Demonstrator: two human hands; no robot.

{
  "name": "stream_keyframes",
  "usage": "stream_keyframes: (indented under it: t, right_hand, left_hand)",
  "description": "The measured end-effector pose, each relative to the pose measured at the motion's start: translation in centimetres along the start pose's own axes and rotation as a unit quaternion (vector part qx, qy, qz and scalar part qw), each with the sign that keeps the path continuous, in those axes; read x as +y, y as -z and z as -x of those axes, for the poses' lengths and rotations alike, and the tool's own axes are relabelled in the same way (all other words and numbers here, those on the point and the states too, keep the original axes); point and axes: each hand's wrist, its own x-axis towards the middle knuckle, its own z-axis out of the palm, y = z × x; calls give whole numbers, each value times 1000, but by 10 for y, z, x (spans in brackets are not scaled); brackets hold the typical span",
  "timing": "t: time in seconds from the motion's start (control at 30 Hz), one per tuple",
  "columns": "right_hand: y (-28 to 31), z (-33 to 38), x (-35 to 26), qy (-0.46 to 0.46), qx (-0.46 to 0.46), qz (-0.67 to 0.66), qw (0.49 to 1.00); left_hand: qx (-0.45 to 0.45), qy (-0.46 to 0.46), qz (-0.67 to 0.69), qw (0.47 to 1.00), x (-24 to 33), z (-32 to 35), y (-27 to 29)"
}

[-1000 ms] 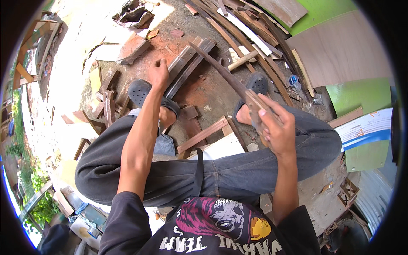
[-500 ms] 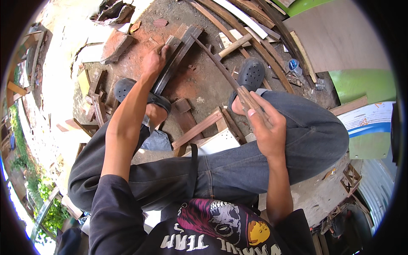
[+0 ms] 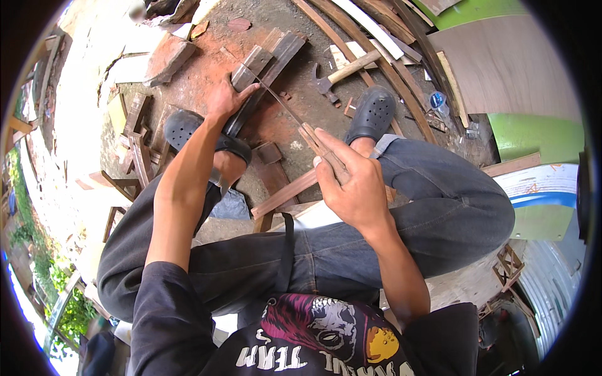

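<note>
The saw [image 3: 311, 140] shifts from right of the block [image 3: 258, 58] to across it (seemingly lined up); the right hand [image 3: 353, 183] wraps closed fingers round the saw, the left hand [image 3: 227, 98] clasps the block.

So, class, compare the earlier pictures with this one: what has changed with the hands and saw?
The right hand has moved leftward, toward the wooden block, keeping its grip on the saw, which now crosses over the block. The left hand, which looked raised beside it at first, now rests on it. The hammer stayed where it lay, no longer partly hidden.
</note>
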Motion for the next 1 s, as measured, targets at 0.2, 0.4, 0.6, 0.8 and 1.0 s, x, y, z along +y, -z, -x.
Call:
stream_keyframes:
  t: [0.2, 0.4, 0.6, 0.8, 1.0]
  right_hand:
    - [-6, -2, -5, 54, 20, 53, 997]
    - [-32, -42, -20, 9, -22, 108, 994]
    - [-21, -49, -37, -5, -83, 128, 988]
    - [-55, -92, 6, -10, -52, 95, 994]
    - [-18, -49, -20, 10, -56, 110, 992]
  left_hand:
    - [-25, 27, -4, 999, 7, 0, 2]
    - [-5, 26, 2, 1000, -7, -8, -10]
    - [-24, 40, -3, 999, -11, -5, -5]
    - [-9, 24, -3, 1000, 11, -7, -4]
    - [-28, 71, -34, 997, 1, 1, 1]
